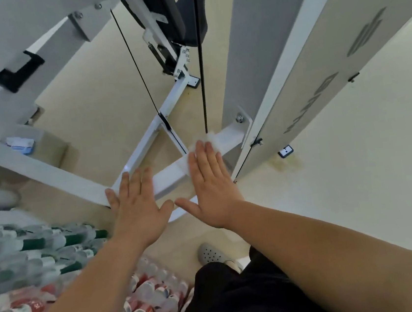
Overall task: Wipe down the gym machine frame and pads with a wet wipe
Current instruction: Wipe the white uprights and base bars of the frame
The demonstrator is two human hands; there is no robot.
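Note:
The white steel base frame (147, 147) of the gym machine lies low on the floor, with a cross bar (168, 175) in front of me. My right hand (209, 181) lies flat, fingers together, pressing a white wet wipe (210, 138) onto the bar near the tall upright. The wipe shows only past the fingertips. My left hand (136, 204) rests flat on the bar's left end, holding nothing. A black seat pad (191, 11) stands at the far end of the frame.
Two black cables (200, 66) run down to the frame just beyond my right hand. The grey weight-stack cover (317, 61) rises on the right. Packs of bottled water (45, 264) crowd the lower left. A wipe packet (20, 146) lies at left. My grey shoe (211, 254) is below.

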